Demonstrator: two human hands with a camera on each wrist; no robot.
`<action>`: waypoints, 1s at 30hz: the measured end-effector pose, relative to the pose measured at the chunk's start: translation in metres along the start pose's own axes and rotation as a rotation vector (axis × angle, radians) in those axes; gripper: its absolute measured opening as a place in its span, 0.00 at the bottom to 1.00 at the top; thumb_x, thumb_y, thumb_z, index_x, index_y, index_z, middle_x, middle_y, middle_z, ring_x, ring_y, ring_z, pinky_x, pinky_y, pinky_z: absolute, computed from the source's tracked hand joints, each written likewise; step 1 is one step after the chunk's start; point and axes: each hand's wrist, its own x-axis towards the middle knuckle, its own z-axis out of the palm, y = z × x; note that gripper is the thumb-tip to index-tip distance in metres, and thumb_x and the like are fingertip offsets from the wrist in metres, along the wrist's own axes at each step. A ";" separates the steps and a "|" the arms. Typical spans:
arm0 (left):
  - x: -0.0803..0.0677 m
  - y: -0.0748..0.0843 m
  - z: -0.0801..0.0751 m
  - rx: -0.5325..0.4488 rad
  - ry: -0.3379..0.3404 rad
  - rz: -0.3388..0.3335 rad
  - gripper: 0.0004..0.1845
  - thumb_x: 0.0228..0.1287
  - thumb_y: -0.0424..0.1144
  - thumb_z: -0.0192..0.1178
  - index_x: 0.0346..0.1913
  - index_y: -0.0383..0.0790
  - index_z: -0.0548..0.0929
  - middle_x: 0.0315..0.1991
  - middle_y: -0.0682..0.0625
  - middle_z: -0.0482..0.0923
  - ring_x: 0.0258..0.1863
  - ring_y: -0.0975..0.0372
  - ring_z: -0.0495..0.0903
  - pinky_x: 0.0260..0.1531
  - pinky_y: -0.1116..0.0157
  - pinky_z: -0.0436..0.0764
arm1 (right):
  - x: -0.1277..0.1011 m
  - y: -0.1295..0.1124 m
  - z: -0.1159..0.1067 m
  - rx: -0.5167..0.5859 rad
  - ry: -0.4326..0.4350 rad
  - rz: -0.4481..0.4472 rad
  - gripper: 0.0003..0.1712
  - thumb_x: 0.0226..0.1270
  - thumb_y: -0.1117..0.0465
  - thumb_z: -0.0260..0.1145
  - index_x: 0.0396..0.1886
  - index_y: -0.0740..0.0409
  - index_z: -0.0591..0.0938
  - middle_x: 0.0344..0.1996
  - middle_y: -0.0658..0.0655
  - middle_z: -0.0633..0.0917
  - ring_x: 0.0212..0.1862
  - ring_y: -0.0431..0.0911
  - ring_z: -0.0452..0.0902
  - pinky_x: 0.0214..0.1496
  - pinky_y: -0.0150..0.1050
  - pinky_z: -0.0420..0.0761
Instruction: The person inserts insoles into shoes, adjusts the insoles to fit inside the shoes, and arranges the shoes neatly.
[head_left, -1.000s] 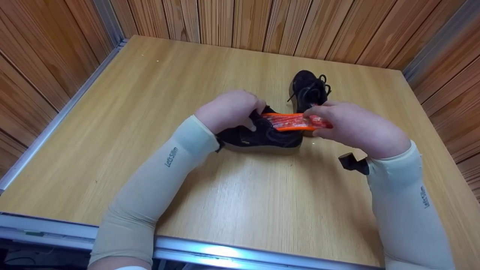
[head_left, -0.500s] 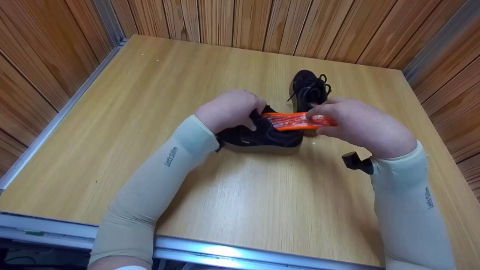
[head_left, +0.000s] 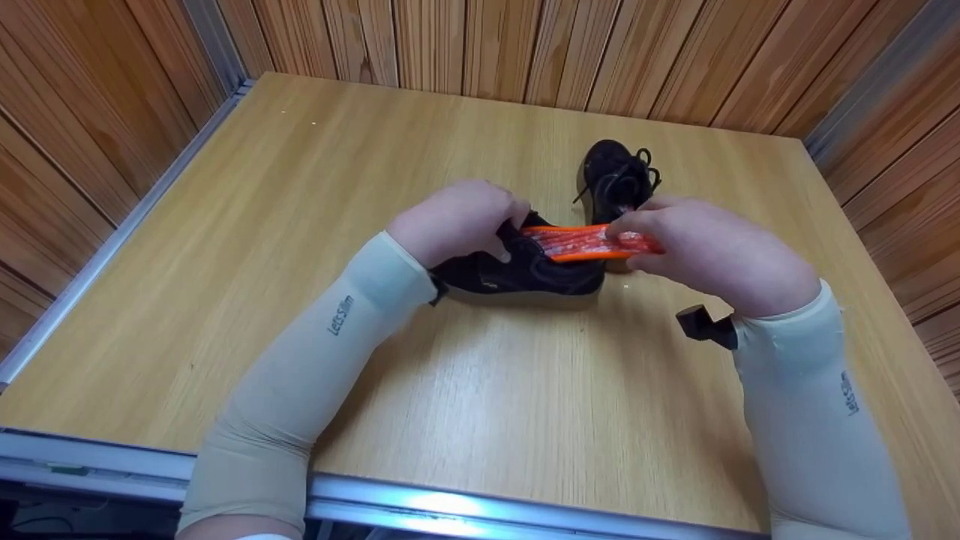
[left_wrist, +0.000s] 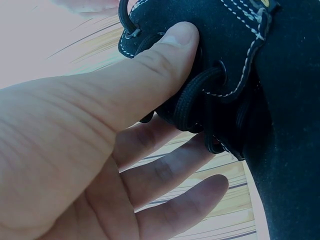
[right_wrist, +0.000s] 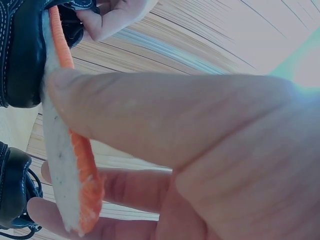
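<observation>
A black lace-up shoe (head_left: 525,274) lies on the table, its heel end toward the right. My left hand (head_left: 469,221) grips it by the lace area; in the left wrist view the thumb (left_wrist: 175,45) presses the stitched eyelet flap, fingers beneath. From the shoe's opening sticks out an orange-red insole (head_left: 577,242), its front part hidden inside. My right hand (head_left: 724,251) pinches the insole's outer end between thumb and fingers. The right wrist view shows the insole's pale face (right_wrist: 59,150) and ribbed orange edge.
A second black shoe (head_left: 611,176) with tied laces stands just behind, toe pointing to the back wall. Wood-plank walls (head_left: 495,45) border the table (head_left: 360,150) at the back and sides. A metal rail (head_left: 420,499) runs along the front edge.
The right hand moved slightly right with its hold on the insole, then came back left to about where it was. The left hand and the shoe stay in place.
</observation>
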 end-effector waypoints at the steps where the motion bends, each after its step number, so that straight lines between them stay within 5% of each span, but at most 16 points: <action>1: 0.000 0.000 0.000 0.000 0.000 0.000 0.14 0.67 0.41 0.79 0.49 0.43 0.85 0.48 0.50 0.87 0.49 0.54 0.83 0.60 0.52 0.83 | 0.000 0.000 0.000 -0.001 -0.002 0.002 0.18 0.73 0.60 0.77 0.60 0.46 0.90 0.51 0.57 0.88 0.46 0.52 0.81 0.47 0.49 0.83; 30: 0.000 0.001 -0.001 0.005 -0.010 -0.008 0.15 0.67 0.42 0.79 0.50 0.43 0.86 0.50 0.49 0.88 0.51 0.53 0.83 0.62 0.51 0.83 | 0.005 -0.003 0.005 -0.008 -0.016 0.005 0.17 0.74 0.56 0.77 0.60 0.47 0.89 0.47 0.57 0.87 0.43 0.52 0.80 0.45 0.50 0.83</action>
